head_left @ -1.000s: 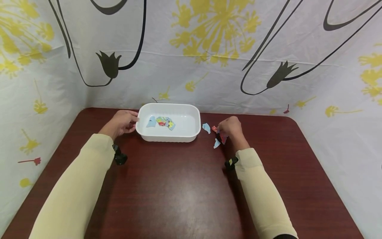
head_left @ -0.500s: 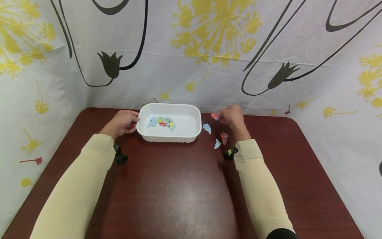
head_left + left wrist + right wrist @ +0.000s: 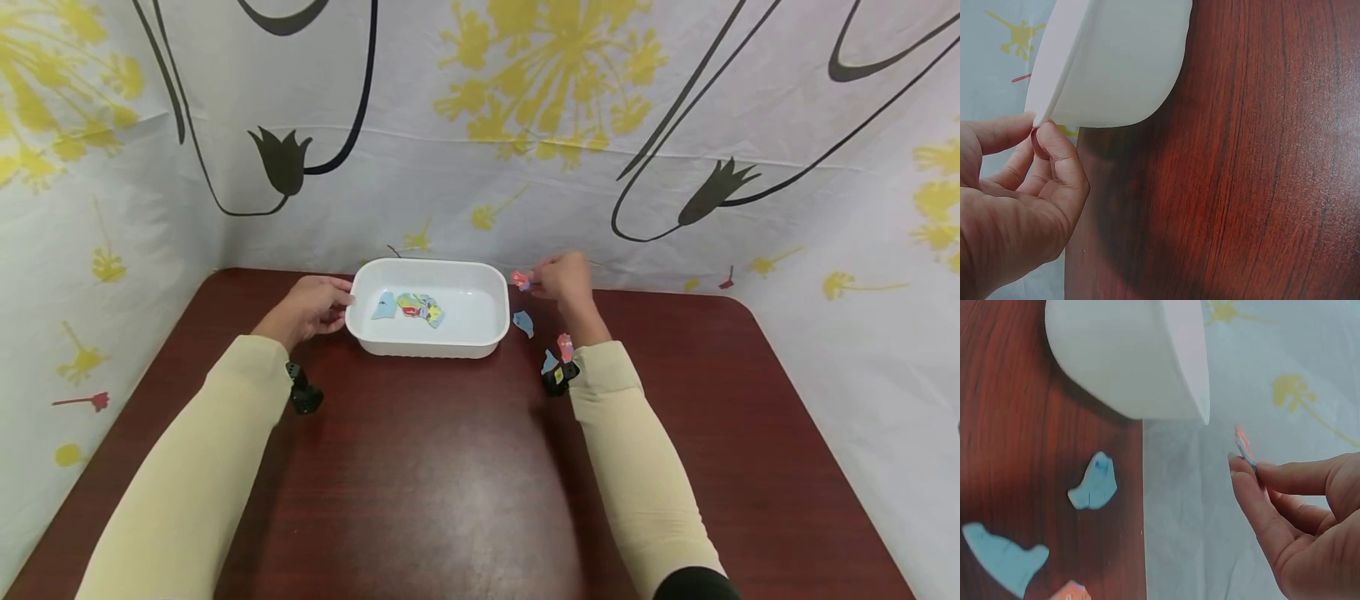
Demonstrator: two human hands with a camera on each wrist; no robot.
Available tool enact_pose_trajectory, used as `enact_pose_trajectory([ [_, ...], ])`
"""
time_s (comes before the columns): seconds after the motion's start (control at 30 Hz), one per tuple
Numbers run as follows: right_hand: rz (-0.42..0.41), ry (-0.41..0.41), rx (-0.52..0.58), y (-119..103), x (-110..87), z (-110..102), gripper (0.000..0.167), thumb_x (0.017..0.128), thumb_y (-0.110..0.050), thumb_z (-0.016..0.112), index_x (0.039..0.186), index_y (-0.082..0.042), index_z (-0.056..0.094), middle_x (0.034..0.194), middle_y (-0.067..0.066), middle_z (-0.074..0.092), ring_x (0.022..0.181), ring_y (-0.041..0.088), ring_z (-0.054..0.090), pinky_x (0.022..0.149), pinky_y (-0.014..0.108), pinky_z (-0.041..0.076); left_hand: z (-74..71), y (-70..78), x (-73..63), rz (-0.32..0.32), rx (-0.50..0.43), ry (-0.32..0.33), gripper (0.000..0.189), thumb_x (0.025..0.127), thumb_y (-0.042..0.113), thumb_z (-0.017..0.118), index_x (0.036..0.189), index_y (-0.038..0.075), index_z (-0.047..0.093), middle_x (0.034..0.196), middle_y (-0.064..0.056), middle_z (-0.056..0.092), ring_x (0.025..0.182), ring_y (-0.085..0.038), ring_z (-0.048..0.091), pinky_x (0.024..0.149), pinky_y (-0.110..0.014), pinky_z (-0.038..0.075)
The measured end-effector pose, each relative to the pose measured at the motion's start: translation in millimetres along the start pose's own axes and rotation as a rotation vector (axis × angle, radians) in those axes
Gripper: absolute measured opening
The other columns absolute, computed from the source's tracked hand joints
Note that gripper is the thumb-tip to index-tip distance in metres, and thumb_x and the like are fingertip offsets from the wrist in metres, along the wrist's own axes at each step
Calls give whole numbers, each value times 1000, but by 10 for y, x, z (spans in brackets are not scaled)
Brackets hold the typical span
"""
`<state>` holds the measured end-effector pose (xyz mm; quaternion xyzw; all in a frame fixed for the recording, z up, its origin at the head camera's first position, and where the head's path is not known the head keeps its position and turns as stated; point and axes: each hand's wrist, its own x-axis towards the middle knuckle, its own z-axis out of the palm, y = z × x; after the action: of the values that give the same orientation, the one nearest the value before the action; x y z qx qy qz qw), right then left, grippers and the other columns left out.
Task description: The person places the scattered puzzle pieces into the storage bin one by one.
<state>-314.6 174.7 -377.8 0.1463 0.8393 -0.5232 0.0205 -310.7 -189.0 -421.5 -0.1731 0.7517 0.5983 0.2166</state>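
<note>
At its left end, my left hand (image 3: 309, 308) pinches the rim of a white plastic tub (image 3: 431, 348); the left wrist view shows thumb and finger on that rim (image 3: 1063, 69). Inside the tub lie a light blue puzzle piece (image 3: 385, 305) and several multicoloured ones (image 3: 431, 311). My right hand (image 3: 564, 279) pinches a small orange-red puzzle piece (image 3: 520, 280) between thumb and fingertips. The piece (image 3: 1244, 447) is held up beside the tub's right end, seen edge-on in the right wrist view.
Two light blue puzzle pieces (image 3: 1094, 481) (image 3: 550, 362) and an orange-red one (image 3: 566, 346) lie on the dark red wooden table (image 3: 420, 450) right of the tub. A patterned white cloth (image 3: 420, 192) hangs behind the table's far edge.
My right hand has lifted the orange-red puzzle piece from among the loose pieces and moved it back and left towards the tub. My left hand keeps its hold on the rim.
</note>
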Motion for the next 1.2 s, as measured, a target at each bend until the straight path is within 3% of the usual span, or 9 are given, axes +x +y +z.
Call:
enact_pose_trajectory([
  [0.53, 10, -69, 71, -152, 40, 469, 19, 90, -2, 66, 107, 7, 68, 105, 22, 68, 77, 20, 69, 74, 32, 58, -32, -22, 9, 2, 5, 5, 38, 99, 15, 54, 136, 10, 50, 115, -8, 49, 86, -18, 50, 69, -24, 52],
  [0.73, 24, -99, 87, -167, 36, 626, 17, 90, -2, 66, 106, 5, 68, 105, 20, 68, 81, 23, 69, 81, 36, 57, -25, -33, -3, 5, 2, 0, 38, 100, 15, 53, 137, 10, 50, 114, -8, 50, 84, -18, 51, 68, -23, 51],
  [0.87, 18, -104, 63, -168, 44, 742, 16, 92, -3, 63, 105, 5, 68, 104, 19, 67, 83, 23, 69, 84, 39, 56, -21, -11, 0, -2, -2, -4, 38, 100, 16, 54, 137, 10, 50, 115, -8, 50, 86, -18, 51, 69, -24, 52],
  [1.2, 6, -93, -89, -91, 132, 1012, 14, 90, 0, 62, 101, 4, 70, 97, 18, 70, 86, 27, 71, 75, 34, 58, -12, 31, 13, -21, -15, 6, 37, 99, 15, 55, 136, 10, 51, 115, -8, 51, 81, -17, 52, 67, -24, 51],
])
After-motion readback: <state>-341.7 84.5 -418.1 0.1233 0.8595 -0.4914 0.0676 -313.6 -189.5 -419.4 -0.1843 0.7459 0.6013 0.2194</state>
